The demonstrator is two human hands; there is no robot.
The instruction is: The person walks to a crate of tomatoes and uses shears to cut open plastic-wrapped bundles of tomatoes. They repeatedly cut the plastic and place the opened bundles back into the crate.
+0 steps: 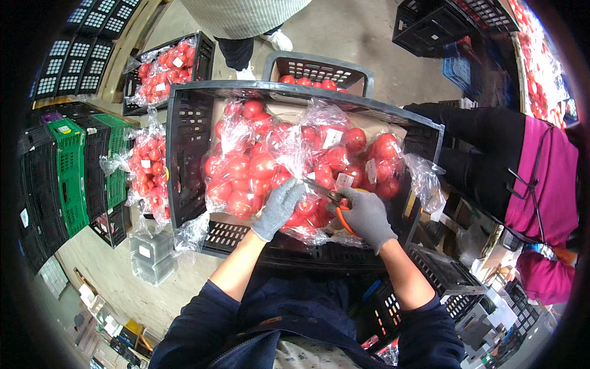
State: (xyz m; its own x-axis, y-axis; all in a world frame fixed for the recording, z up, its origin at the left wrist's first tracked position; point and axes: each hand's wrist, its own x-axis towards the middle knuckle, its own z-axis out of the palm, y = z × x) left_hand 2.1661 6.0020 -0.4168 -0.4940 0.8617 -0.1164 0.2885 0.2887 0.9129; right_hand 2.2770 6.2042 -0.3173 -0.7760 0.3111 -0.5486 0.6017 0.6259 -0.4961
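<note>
Both my hands wear grey gloves over a black plastic crate [190, 157] that holds several clear plastic bags of tomatoes [239, 170]. My left hand [280, 205] grips the gathered neck of one clear bag [292, 150] near the middle of the crate. In my right hand [368, 214] is a pair of scissors [334, 196] with orange handles. Their blades point left, their tips close to my left fingers and the bag neck. Whether the blades touch the plastic cannot be made out. White labels [333, 137] are stuck on some bags.
Behind stands a crate of loose tomatoes [318, 83]; more bagged tomatoes [146, 161] lie to the left. Stacked green and black crates [71, 170] line the left side. Clear plastic containers [152, 258] sit on the floor. One person stands ahead, another in a magenta garment [537, 180] at right.
</note>
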